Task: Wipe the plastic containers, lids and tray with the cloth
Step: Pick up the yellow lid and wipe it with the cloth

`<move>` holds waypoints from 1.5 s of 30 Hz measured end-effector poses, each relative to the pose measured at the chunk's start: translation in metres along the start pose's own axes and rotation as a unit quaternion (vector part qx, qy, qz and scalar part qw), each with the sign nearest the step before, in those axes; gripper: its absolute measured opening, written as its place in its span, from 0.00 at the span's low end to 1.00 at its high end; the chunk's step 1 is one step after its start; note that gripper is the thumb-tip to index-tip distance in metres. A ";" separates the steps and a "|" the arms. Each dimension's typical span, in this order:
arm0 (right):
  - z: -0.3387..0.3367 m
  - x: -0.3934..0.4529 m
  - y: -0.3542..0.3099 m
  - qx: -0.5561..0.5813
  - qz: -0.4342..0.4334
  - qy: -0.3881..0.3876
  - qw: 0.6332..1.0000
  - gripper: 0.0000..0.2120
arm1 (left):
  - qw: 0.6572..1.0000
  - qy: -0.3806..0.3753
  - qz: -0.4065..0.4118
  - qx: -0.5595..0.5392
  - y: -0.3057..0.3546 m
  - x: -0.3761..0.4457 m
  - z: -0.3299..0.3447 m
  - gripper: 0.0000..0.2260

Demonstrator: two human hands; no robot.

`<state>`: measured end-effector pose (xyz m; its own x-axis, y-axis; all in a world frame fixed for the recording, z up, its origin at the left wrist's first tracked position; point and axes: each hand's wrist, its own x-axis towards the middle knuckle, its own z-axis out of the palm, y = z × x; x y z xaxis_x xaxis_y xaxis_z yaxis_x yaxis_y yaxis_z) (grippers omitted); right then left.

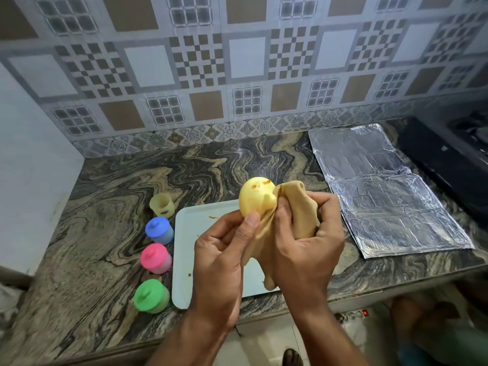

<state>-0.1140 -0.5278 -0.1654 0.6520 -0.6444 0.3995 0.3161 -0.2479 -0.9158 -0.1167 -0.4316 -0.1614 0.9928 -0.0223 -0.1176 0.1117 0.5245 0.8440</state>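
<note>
My left hand (221, 249) pinches a yellow lid (254, 198) with orange stains, held up over the white tray (190, 233). My right hand (306, 233) grips a tan cloth (295, 207) bunched against the lid's knob. The tray lies on the counter with small orange spots on it. Left of the tray stand an open yellow container (162, 205) without a lid, a blue-lidded container (159, 230), a pink-lidded container (155, 258) and a green-lidded container (151, 295).
A marbled stone counter (105, 220) runs to a tiled wall behind. A sheet of foil (383, 188) lies to the right of the tray, beside a black stove (449, 159). The counter's front edge is just below my wrists.
</note>
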 end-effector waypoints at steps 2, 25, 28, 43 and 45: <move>0.002 0.002 0.000 -0.002 0.000 0.006 1.000 0.09 | 0.998 -0.001 0.040 0.039 0.002 0.001 -0.002 0.08; -0.014 0.017 0.004 0.108 0.115 -0.158 0.975 0.12 | 0.996 -0.032 0.055 0.058 0.005 -0.002 -0.001 0.21; -0.015 0.010 0.001 0.133 0.127 -0.155 0.971 0.13 | 0.996 -0.019 0.063 0.068 0.006 0.000 0.000 0.17; -0.037 0.024 -0.011 0.061 -0.011 -0.176 0.982 0.09 | 1.000 -0.025 0.006 -0.004 0.016 0.005 -0.013 0.08; -0.038 0.026 -0.013 0.039 -0.044 -0.217 0.974 0.10 | 0.999 -0.044 -0.004 -0.008 0.016 0.006 -0.015 0.09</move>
<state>-0.1272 -0.5690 -0.1444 0.8443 -0.2529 0.4725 0.4249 -0.2216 -0.8777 -0.1097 -0.4111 -0.1565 0.9920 -0.1001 -0.0771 0.1191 0.5372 0.8350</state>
